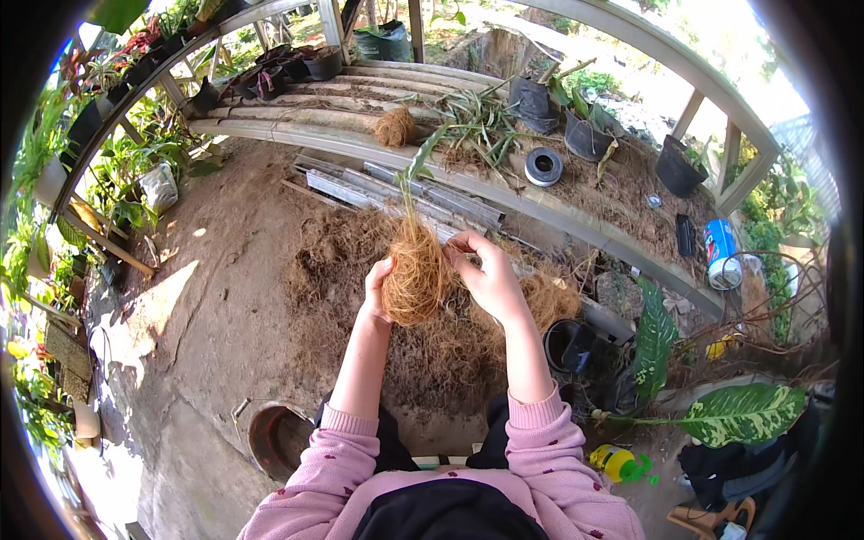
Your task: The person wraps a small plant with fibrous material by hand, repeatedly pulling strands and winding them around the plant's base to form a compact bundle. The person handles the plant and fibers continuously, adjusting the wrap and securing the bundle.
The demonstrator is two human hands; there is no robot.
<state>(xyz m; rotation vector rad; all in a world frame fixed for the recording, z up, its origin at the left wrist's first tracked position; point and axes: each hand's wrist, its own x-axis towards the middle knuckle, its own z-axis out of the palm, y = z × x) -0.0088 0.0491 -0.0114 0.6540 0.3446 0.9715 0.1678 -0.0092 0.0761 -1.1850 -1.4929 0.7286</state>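
Observation:
A rounded ball of brown coconut fibre (413, 277) is in front of me, with a green leafy plant (420, 158) rising from its top. Strands are wrapped around the ball's surface. My left hand (378, 289) cups its left side, the thumb resting on the front and the other fingers hidden behind. At the ball's upper right edge, the bent fingers of my right hand (482, 270) come close together; whether a fine strand lies between them is too small to see. Loose coconut fibre (445, 364) is spread on the ground below, with a lighter clump (550, 300) to the right.
A slatted bench (290, 125) spans the far side, bearing another fibre ball (395, 127), uprooted plants (482, 121), a spool (543, 167), potted plants and a blue can (721, 253). Metal bars (405, 196) lie before it. A bucket (278, 439) and a yellow spray bottle (614, 462) flank me.

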